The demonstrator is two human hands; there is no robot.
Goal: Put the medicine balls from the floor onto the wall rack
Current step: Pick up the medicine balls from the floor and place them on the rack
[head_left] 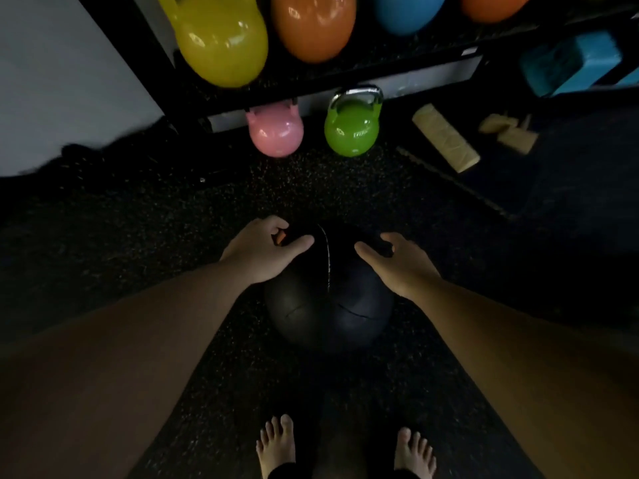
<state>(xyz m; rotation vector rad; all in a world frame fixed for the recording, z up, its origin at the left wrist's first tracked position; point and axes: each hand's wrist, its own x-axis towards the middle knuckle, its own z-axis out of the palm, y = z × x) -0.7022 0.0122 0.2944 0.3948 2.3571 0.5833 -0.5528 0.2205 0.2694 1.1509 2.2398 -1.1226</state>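
Bare feet are standing at the bottom edge of the view, toes pointing at a black medicine ball that is sitting on the speckled rubber floor just ahead of them. I am watching both forearms reaching down over it.

Grip state: left hand is hanging over the ball's upper left, fingers curled loosely but not closing on the ball; something small and orange is showing between thumb and fingers, and I cannot tell what it is. Right hand is spreading open over the upper right, holding nothing. I cannot tell whether either palm is touching the ball.

Handling, my judgement: a stitched seam is running over the top and the shell is looking matte, so I am expecting weight, a slightly yielding skin and fair friction. No handle is showing. I am favouring palms on opposite flanks, low enough to cup under.

Surroundings: a pink kettlebell and a green kettlebell are standing on the floor between ball and rack, well apart from the ball. The shelf above is carrying a yellow kettlebell and an orange kettlebell. A pale roll is lying to the right. I am judging the floor kettlebells a stumbling risk on approach.
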